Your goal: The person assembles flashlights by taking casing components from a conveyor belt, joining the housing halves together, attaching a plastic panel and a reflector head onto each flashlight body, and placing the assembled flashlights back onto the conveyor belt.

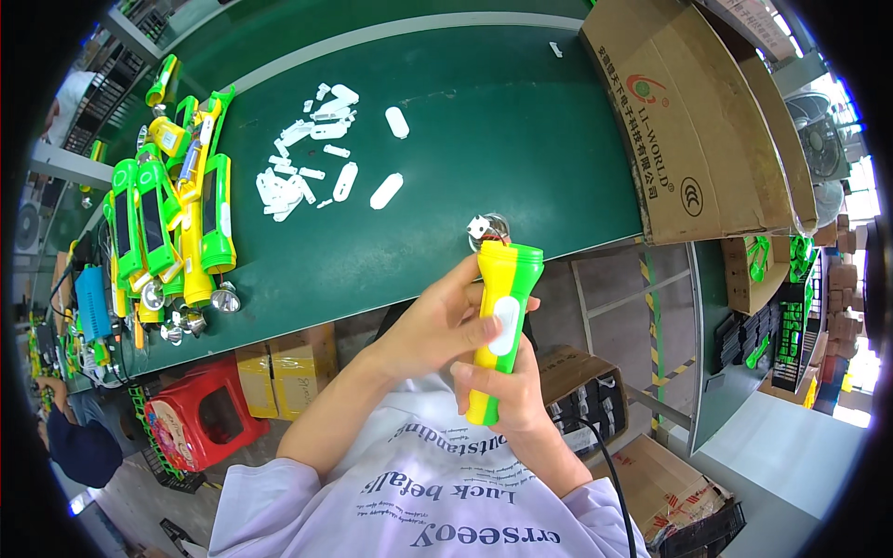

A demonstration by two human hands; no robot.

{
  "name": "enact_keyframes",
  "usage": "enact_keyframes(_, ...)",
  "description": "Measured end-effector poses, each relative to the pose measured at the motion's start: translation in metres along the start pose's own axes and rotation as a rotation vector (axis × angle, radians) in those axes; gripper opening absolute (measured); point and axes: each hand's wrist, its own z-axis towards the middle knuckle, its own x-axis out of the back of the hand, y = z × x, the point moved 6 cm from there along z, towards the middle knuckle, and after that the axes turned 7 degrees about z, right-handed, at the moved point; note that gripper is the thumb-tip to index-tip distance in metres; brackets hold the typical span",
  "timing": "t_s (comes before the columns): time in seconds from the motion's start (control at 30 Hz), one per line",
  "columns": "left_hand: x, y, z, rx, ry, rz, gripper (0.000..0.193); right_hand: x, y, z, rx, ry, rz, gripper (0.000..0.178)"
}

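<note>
A yellow and green flashlight body (505, 270) stands nearly upright in front of my chest, held in both hands. My left hand (433, 325) is closed round its upper part, the thumb on a white oval cover (505, 327) on its side. Lower down, my right hand (510, 391) grips the handle, its thumb across the yellow side. Just beyond the wide end, a shiny reflector (498, 226) with a white piece on it sits by the table edge. Some fingers are hidden behind the body.
Loose white plastic parts (302, 181) lie scattered on the green table (521, 121). Several flashlights (177, 205) are piled at the left. A large cardboard box (693, 121) stands at the right. Below the table are a red stool (200, 414) and a taped carton (288, 372).
</note>
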Motion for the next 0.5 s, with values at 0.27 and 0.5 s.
enact_keyframes(0.27, -0.001, -0.004, 0.006, 0.075, -0.145, -0.236, 0.098, -0.001, 0.015, -0.004, -0.051, -0.171, 0.037, 0.038)
enact_keyframes(0.5, 0.01, -0.006, -0.002, 0.034, -0.088, -0.255, 0.083, -0.009, 0.029, 0.0, -0.103, -0.359, 0.385, 0.058)
